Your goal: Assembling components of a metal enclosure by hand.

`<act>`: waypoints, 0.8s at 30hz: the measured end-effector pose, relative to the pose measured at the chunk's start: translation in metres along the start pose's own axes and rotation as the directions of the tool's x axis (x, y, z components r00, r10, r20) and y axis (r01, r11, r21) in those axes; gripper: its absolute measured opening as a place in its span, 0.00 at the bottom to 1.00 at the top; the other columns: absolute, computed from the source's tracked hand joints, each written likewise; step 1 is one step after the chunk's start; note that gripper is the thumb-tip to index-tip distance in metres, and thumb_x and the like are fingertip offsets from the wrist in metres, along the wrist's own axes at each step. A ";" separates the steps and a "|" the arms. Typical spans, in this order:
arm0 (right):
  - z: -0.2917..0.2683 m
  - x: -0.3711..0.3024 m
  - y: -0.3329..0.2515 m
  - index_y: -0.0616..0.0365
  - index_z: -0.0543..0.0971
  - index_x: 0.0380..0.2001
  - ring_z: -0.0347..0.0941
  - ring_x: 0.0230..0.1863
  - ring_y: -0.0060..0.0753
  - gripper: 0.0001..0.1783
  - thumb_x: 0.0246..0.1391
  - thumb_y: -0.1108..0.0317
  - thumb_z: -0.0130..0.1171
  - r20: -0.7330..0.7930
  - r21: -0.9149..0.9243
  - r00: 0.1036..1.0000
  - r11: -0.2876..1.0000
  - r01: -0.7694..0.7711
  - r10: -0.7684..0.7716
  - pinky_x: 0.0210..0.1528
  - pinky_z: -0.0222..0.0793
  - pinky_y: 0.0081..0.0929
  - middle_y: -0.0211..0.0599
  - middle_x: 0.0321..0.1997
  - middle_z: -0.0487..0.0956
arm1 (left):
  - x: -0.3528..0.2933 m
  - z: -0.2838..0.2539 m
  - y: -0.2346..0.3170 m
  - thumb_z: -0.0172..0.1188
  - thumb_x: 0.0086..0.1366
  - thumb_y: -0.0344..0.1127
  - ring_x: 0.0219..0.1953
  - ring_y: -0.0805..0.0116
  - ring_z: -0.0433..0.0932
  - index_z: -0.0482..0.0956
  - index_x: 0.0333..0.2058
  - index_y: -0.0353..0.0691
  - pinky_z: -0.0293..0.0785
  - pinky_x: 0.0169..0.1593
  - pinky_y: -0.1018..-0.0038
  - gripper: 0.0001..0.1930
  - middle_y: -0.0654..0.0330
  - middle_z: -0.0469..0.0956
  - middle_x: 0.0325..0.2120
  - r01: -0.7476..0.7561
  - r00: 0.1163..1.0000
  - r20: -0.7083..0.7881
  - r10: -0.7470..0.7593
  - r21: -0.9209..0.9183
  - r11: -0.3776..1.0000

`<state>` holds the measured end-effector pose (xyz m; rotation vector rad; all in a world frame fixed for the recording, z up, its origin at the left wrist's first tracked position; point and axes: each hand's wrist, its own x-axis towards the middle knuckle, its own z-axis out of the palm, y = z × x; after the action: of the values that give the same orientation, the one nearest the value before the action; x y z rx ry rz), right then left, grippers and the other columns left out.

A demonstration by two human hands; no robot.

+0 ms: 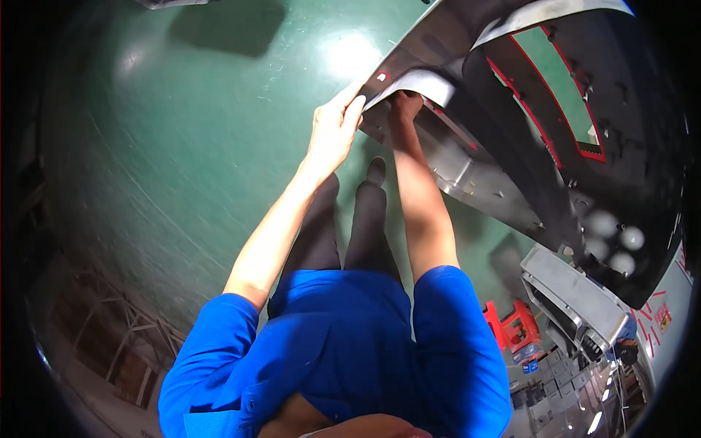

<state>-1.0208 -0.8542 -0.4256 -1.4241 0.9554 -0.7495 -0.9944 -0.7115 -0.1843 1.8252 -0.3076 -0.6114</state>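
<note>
A large dark moulded car bumper [511, 139] stretches across the upper right, its hollow inner side facing me. At its near left end, my left hand [337, 130] is closed on the outer edge, thumb and fingers pinching the rim. Just to the right, my right hand [407, 106] reaches inside the hollow, beneath a pale curved lip [427, 85]. Its fingers are curled, and the lip and shadow partly hide them, so what they hold cannot be made out. Red edging [566, 73] lines a long opening in the bumper.
Green floor [197, 160] lies below and to the left. A grey metal case [569, 285] stands under the bumper's right end, near a red plastic stool [515, 325]. Racks [124, 336] show dimly at lower left.
</note>
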 end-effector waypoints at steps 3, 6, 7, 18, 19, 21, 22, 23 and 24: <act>0.005 -0.007 0.009 0.66 0.77 0.34 0.75 0.32 0.30 0.10 0.45 0.82 0.54 -0.020 -0.048 0.989 0.988 0.144 -0.145 0.36 0.74 0.29 0.36 0.32 0.78 | -0.009 -0.007 0.007 0.48 0.66 0.32 0.20 0.83 0.55 0.69 0.57 0.42 0.55 0.24 0.84 0.20 0.72 0.60 0.16 0.009 1.000 0.003 -0.009 0.006 1.000; 0.002 -0.004 0.038 0.66 0.77 0.35 0.75 0.33 0.31 0.10 0.45 0.82 0.55 -0.123 0.187 0.992 0.981 0.048 -0.025 0.37 0.73 0.28 0.36 0.33 0.78 | -0.012 -0.004 0.005 0.49 0.66 0.32 0.20 0.83 0.56 0.69 0.57 0.43 0.56 0.24 0.84 0.20 0.72 0.60 0.16 0.002 1.000 0.025 -0.002 -0.004 1.000; 0.013 -0.012 0.020 0.66 0.77 0.36 0.74 0.34 0.30 0.11 0.46 0.81 0.56 -0.094 0.323 0.994 0.946 -0.031 0.065 0.37 0.72 0.28 0.35 0.34 0.78 | -0.015 -0.009 0.002 0.49 0.66 0.32 0.20 0.83 0.57 0.69 0.57 0.42 0.56 0.24 0.84 0.20 0.71 0.61 0.16 0.013 1.000 0.001 -0.013 0.014 1.000; 0.024 -0.031 -0.014 0.60 0.71 0.48 0.71 0.48 0.38 0.19 0.55 0.63 0.48 0.157 0.017 0.958 0.969 -0.245 0.240 0.49 0.70 0.32 0.41 0.50 0.74 | -0.029 -0.017 -0.010 0.51 0.65 0.32 0.19 0.84 0.59 0.70 0.55 0.37 0.57 0.23 0.84 0.19 0.70 0.63 0.16 0.010 1.000 0.003 -0.010 -0.033 0.999; 0.023 -0.037 -0.054 0.57 0.70 0.50 0.68 0.54 0.39 0.22 0.56 0.57 0.45 0.275 -0.563 0.933 0.825 -0.041 0.234 0.51 0.69 0.34 0.41 0.53 0.72 | -0.031 -0.020 -0.011 0.51 0.65 0.32 0.18 0.84 0.59 0.70 0.55 0.37 0.57 0.23 0.84 0.19 0.70 0.63 0.16 0.009 1.000 -0.013 -0.009 -0.033 0.999; 0.035 -0.030 -0.023 0.56 0.72 0.46 0.70 0.49 0.34 0.18 0.57 0.60 0.43 0.399 -0.881 0.917 0.273 0.386 -0.006 0.47 0.69 0.28 0.37 0.49 0.74 | -0.033 -0.023 -0.015 0.51 0.65 0.33 0.18 0.84 0.58 0.71 0.54 0.37 0.57 0.23 0.84 0.19 0.71 0.63 0.15 0.007 0.999 -0.045 -0.008 -0.031 0.999; 0.014 -0.006 0.019 0.58 0.75 0.41 0.74 0.40 0.30 0.13 0.57 0.69 0.44 0.324 -0.924 0.893 0.099 0.370 -0.313 0.42 0.69 0.21 0.33 0.41 0.77 | -0.030 -0.011 -0.006 0.51 0.65 0.32 0.18 0.84 0.59 0.71 0.53 0.37 0.57 0.22 0.83 0.18 0.70 0.64 0.16 -0.056 0.998 0.009 0.057 -0.066 0.996; 0.016 -0.007 0.010 0.57 0.76 0.37 0.75 0.36 0.29 0.11 0.56 0.68 0.45 0.285 -0.941 0.905 0.086 0.326 -0.315 0.38 0.69 0.23 0.33 0.38 0.78 | -0.030 -0.011 -0.006 0.51 0.65 0.32 0.18 0.84 0.59 0.71 0.53 0.37 0.57 0.22 0.83 0.18 0.70 0.64 0.16 -0.051 0.999 0.009 0.052 -0.072 0.996; 0.019 -0.009 0.001 0.56 0.77 0.34 0.75 0.33 0.28 0.10 0.55 0.68 0.46 0.243 -0.957 0.917 0.075 0.279 -0.316 0.34 0.69 0.24 0.32 0.35 0.79 | -0.030 -0.011 -0.006 0.51 0.65 0.32 0.18 0.84 0.59 0.72 0.53 0.37 0.57 0.22 0.83 0.18 0.70 0.64 0.16 -0.047 0.999 0.012 0.049 -0.077 0.996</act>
<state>-1.0084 -0.8377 -0.4272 -2.9323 1.2678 -0.3171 -1.0139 -0.6854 -0.1792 1.7358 -0.3317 -0.5945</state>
